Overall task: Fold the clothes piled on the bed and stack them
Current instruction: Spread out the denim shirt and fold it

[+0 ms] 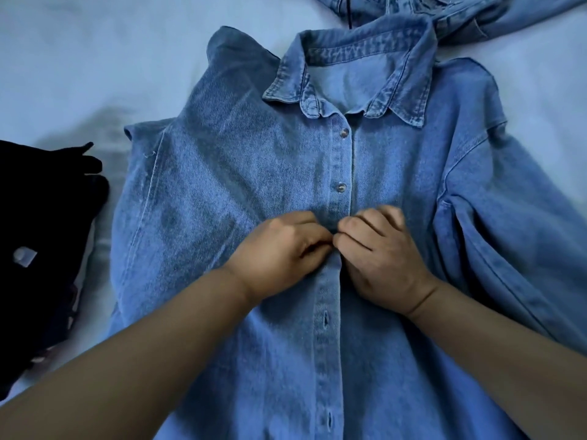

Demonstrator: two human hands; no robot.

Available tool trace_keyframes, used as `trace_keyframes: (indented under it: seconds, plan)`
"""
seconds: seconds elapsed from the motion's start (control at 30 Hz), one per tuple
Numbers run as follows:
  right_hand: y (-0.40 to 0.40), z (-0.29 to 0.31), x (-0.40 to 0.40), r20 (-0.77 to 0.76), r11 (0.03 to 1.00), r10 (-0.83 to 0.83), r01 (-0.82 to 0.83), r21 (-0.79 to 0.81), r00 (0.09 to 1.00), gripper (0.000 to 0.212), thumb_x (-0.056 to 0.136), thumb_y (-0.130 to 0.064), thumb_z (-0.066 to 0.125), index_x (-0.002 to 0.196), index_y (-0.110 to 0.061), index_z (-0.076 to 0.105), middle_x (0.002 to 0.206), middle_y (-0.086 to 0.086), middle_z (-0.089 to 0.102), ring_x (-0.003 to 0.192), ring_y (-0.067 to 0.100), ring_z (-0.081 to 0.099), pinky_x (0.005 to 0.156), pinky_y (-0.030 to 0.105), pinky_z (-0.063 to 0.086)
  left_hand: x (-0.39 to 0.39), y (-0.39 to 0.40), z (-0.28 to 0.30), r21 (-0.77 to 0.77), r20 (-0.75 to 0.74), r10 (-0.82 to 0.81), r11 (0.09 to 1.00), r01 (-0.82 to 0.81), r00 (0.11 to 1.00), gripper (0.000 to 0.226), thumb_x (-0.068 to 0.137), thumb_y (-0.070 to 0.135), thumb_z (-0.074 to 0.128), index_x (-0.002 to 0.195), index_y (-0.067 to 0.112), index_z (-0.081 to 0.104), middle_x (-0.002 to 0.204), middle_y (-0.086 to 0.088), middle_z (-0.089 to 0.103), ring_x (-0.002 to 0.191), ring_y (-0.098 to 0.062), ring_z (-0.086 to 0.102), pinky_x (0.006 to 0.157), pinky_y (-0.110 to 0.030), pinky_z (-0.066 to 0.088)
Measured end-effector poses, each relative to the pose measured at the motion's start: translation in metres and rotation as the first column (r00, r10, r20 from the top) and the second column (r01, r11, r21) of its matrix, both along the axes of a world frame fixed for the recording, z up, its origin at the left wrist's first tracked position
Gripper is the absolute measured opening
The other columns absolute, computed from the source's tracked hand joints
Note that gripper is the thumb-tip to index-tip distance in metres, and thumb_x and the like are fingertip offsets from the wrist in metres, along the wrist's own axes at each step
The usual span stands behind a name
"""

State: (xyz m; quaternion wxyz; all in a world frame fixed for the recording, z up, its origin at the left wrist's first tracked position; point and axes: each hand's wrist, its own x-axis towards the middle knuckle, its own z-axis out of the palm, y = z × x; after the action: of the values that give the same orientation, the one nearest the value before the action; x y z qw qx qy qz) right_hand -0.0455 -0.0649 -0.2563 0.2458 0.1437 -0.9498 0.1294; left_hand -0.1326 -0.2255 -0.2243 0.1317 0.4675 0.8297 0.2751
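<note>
Left hand [286, 249], right hand [378, 249] pinch denim shirt [222, 185] placket; black garment [41, 223] left.

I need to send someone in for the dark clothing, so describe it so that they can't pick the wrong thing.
Start from the denim shirt spread collar-up across the pale bed sheet. Go to the sheet's left edge, beside the shirt's left shoulder: the black garment lies there in a bunched heap. It is the only black item; everything else, including the denim piece above the collar, is blue, and it carries a small pale tag.
</note>
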Motion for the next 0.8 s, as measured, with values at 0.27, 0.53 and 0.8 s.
trace_keyframes:
  seconds: [0.27, 0.53, 0.8]
  plan:
    - [-0.006, 0.007, 0.016, 0.074, 0.971, -0.179, 0.189, -0.146, 0.981, 0.019, 0.085, -0.022, 0.054, 0.072, -0.01, 0.062, 0.078, 0.008, 0.06, 0.077, 0.025, 0.046, 0.075, 0.036, 0.032, 0.031, 0.004, 0.001, -0.049, 0.015, 0.304, 0.952, -0.303, 0.952, 0.035, 0.084, 0.037, 0.041, 0.085, 0.012, 0.066, 0.082, -0.005, 0.062, 0.077, -0.025, 0.06, 0.068, -0.034, 0.049]
    - [-0.031, 0.017, 0.079, 0.285, 0.968, 0.145, -0.077, -0.239, 0.948, 0.021, 0.082, -0.025, 0.054, 0.082, -0.009, 0.067, 0.079, 0.006, 0.056, 0.074, 0.023, 0.043, 0.066, 0.036, 0.039, 0.118, -0.028, 0.022, -0.026, 0.005, 0.385, 0.923, -0.384, 0.923, 0.044, 0.065, 0.037, 0.058, 0.104, 0.019, 0.05, 0.099, -0.001, 0.057, 0.093, -0.018, 0.054, 0.085, -0.029, 0.044]
    - [-0.055, 0.018, 0.07, 0.274, 0.993, 0.045, -0.014, -0.117, 0.961, 0.02, 0.081, -0.022, 0.05, 0.08, -0.015, 0.068, 0.079, 0.001, 0.055, 0.073, 0.02, 0.044, 0.064, 0.031, 0.03, 0.123, -0.047, 0.024, -0.092, -0.033, 0.551, 0.829, -0.551, 0.834, 0.029, 0.081, 0.029, 0.044, 0.085, 0.018, 0.071, 0.072, 0.005, 0.068, 0.063, -0.011, 0.061, 0.053, -0.027, 0.046]
